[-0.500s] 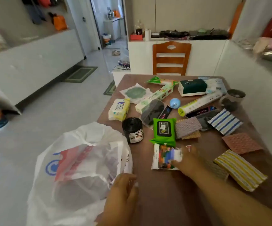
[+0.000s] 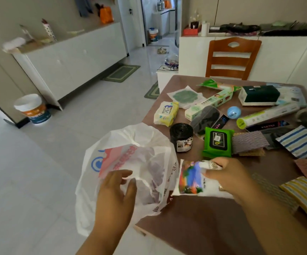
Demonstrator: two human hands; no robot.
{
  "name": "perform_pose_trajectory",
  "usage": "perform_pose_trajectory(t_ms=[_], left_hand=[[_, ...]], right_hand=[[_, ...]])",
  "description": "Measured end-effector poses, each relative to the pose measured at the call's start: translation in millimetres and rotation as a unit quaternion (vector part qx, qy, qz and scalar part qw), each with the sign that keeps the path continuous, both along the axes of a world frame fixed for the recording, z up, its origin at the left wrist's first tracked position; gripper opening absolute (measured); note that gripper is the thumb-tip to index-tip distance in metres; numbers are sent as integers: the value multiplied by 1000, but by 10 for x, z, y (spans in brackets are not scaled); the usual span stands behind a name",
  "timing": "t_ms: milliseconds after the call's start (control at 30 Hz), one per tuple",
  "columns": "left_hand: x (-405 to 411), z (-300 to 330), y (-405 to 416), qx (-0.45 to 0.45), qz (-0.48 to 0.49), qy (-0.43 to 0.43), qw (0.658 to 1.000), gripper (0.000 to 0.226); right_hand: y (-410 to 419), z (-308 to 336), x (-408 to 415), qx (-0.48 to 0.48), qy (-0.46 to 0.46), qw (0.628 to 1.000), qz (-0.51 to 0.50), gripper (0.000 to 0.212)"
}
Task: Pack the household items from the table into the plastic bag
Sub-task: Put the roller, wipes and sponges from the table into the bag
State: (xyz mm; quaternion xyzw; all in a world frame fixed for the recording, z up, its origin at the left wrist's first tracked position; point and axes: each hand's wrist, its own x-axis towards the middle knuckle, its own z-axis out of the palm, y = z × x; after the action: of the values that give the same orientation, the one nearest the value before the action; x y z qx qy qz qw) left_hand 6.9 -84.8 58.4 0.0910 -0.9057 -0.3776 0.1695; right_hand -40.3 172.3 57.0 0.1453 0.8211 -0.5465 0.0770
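Being pinched by the right hand [image 2: 228, 173], the colourful packet [image 2: 192, 178] is being held just right of the plastic bag [image 2: 130, 162], whose mouth is being kept apart by the left hand [image 2: 117, 192] for it.

Brown table [image 2: 200, 227] bears wipes packs [image 2: 218, 142], black roll [image 2: 181, 137], folded cloths [image 2: 300, 140]
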Motion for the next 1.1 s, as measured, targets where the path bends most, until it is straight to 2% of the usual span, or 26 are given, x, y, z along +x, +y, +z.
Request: perform_pose_trajectory(t_ms=[133, 200, 267, 333, 367, 400, 433, 500, 533, 567, 600, 667, 700, 767, 833, 867, 933, 1000, 1033, 1100], left_hand=[[-97, 85, -187, -20, 30, -7, 999, 21], [-138, 78, -362, -131, 96, -2, 987, 39], [-189, 41, -608, -184, 180, -96, 961, 71], [-247, -6, -825, -134, 202, -253, 937, 92], [-269, -54, -899, -93, 190, -296, 931, 93], [-281, -100, -935, -62, 171, -313, 932, 88], [-296, -150, -954, -49, 152, -316, 935, 81], [-324, -215, -966, -64, 133, -310, 939, 65], [-344, -231, -976, -69, 130, -307, 940, 59], [-367, -252, -991, -69, 126, -304, 942, 53], [-379, -240, -995, -64, 123, -301, 943, 49], [-423, -231, -1026, -47, 121, -277, 952, 43], [-450, -226, -1048, -38, 120, -261, 957, 40], [-495, -179, -1073, -23, 118, -241, 963, 34], [-525, -133, -1096, 13, 104, -240, 965, 32], [-533, -118, -1109, 44, 101, -242, 964, 37], [-514, -92, -1127, 102, 110, -233, 961, 67], [-436, -38, -1082, 129, 123, -242, 954, 83], [-388, -19, -1051, 133, 122, -256, 950, 81], [-294, -15, -976, 124, 105, -293, 942, 82]], right_hand=[[-606, 198, -207, -135, -66, 986, 77, 13], [-910, 100, -377, -156, -94, 980, 78, 14], [-1183, -2, -487, -159, -113, 978, 71, 15], [-1357, -150, -576, -175, -131, 974, 53, 30], [-1402, -218, -595, -166, -134, 975, 52, 35], [-1409, -274, -605, -113, -122, 984, 68, 36], [-1387, -306, -593, -12, -95, 991, 93, 35], [-1327, -321, -543, 206, 7, 975, 81, 26], [-1296, -303, -522, 267, 69, 960, 46, 26], [-1257, -279, -527, 289, 119, 950, 4, 33], [-1217, -317, -597, 293, 140, 946, -24, 45], [-1115, -410, -786, 298, 82, 951, -13, 61], [-1063, -510, -888, 299, 37, 953, 7, 59], [-942, -683, -977, 273, -26, 961, 23, 37], [-838, -771, -956, 237, -22, 971, 9, 21], [-788, -773, -942, 221, -4, 975, -4, 17], [-684, -673, -949, 189, 47, 979, -61, 7], [-577, -530, -1078, 200, 103, 966, -129, 19], [-531, -495, -1179, 224, 117, 959, -130, 29], [-485, -472, -1411, 285, 100, 951, -72, 57]])
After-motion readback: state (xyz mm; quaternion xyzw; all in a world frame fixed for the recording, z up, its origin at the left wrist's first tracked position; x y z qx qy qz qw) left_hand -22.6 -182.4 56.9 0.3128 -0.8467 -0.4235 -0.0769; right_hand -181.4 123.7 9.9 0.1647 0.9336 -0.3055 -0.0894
